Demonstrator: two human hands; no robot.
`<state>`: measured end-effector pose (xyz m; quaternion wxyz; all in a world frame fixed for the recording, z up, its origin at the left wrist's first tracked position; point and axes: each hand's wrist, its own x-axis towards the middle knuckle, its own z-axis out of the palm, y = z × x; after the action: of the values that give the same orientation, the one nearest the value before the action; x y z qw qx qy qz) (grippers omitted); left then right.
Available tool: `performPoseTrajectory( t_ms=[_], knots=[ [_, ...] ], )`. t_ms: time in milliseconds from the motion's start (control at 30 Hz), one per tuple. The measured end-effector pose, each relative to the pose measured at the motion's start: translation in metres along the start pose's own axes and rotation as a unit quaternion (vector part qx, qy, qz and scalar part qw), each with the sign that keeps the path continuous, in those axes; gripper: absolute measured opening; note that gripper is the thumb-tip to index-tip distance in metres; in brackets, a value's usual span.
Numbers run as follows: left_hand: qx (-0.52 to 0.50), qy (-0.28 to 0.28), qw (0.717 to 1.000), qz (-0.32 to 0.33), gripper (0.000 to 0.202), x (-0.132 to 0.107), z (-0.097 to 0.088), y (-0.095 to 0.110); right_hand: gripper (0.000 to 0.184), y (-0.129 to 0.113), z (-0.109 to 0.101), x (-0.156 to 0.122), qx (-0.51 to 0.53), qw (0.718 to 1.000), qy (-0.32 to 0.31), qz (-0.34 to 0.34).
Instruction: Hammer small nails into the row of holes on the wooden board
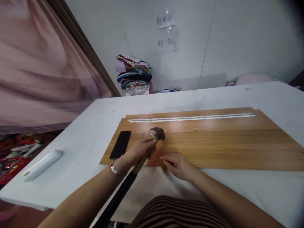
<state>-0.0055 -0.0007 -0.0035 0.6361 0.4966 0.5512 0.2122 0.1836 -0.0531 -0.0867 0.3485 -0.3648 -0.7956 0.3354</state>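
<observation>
My left hand (140,148), with a bracelet at its wrist, grips a claw hammer (143,160) high on the handle, just below the head. The long black grip of the hammer slants back toward me past my left forearm. Its dark head is over the wooden board (225,139), beside a few loose nails (147,135). To the right of the head runs a row of small dark dots (181,142); I cannot tell whether they are nail heads or holes. My right hand (179,166) is closed at the board's near edge, and whatever its fingers hold is hidden.
A black phone (120,144) lies on the board's left end. Two white measuring strips (192,118) run along the far side. The white table (80,126) carries a white plastic object (42,165) at left. Folded clothes (134,74) are stacked behind; a pink curtain (47,63) hangs left.
</observation>
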Motion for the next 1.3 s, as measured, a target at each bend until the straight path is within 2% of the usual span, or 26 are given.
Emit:
performPoseTrajectory(
  t_ms=[233,1300],
  knots=[
    [0.006,0.016,0.999,-0.027,0.031,0.0009,0.0046,-0.0028,0.028,0.0043,0.0038,-0.0011,-0.010,1.000,-0.003,0.007],
    [0.019,-0.001,1.000,-0.007,0.032,-0.0009,0.0002,-0.0003,0.028,0.0005,0.0025,0.0005,-0.013,1.000,0.000,0.002]
  ],
)
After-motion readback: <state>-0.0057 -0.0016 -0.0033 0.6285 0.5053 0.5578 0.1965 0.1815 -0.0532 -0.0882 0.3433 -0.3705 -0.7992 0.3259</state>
